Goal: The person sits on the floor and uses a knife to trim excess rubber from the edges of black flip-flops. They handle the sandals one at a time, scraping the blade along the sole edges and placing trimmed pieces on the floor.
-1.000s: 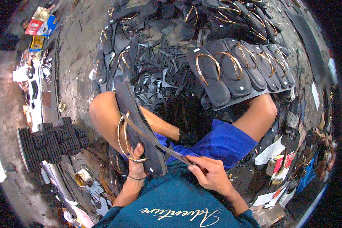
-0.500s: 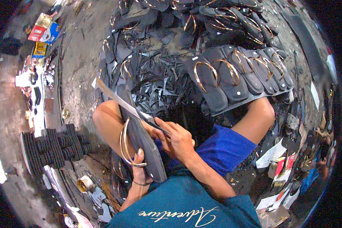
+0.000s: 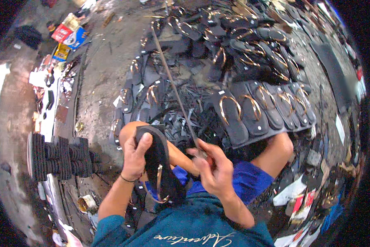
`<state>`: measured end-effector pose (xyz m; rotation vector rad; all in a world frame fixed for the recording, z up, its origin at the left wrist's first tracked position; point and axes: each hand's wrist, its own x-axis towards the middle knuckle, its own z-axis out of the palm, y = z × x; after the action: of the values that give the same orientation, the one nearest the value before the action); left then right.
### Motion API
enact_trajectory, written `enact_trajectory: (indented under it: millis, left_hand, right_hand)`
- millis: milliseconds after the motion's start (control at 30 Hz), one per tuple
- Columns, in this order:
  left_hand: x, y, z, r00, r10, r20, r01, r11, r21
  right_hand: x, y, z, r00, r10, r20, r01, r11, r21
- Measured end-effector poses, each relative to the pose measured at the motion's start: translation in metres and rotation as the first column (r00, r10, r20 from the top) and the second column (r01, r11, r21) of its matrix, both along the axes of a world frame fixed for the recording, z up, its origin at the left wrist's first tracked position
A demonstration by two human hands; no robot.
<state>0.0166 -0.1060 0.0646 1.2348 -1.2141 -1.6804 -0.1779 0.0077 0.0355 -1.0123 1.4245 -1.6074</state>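
My left hand grips a black flip-flop by one end, the thumb pressed on the sole. The sandal is tilted above my lap, and its gold strap hangs on the lower part. In my right hand is the handle of a long, thin-bladed knife. Its blade points up and away to the far left, apart from the sandal. The right fingers wrap round the handle and hide most of it.
A row of gold-strapped flip-flops lies on a board by my right knee. Black offcuts are heaped between my legs. More sandals lie beyond. Bundled black strips stand at left; paper scraps lie at right.
The knife has swung off the flip-flop and now points farther ahead. My left hand has moved from the lower end to the upper end of the sandal, which has been turned.
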Motion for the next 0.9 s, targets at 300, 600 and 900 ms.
enact_trajectory:
  millis: [300,600,900]
  left_hand:
    - [0.029,0.026,0.007,0.999,0.033,-0.001,-0.032,0.99,0.138]
    - [0.017,0.031,0.015,0.956,-0.291,0.044,0.281,0.946,0.16]
    - [0.003,0.023,0.03,0.874,-0.471,0.119,0.432,0.865,0.255]
  right_hand:
    - [-0.011,0.097,-0.046,0.869,0.311,-0.384,-0.255,0.948,0.189]
    - [-0.047,0.034,0.04,0.799,0.38,-0.466,-0.263,0.918,0.298]
    - [-0.063,-0.031,0.083,0.664,0.581,-0.471,-0.51,0.812,0.283]
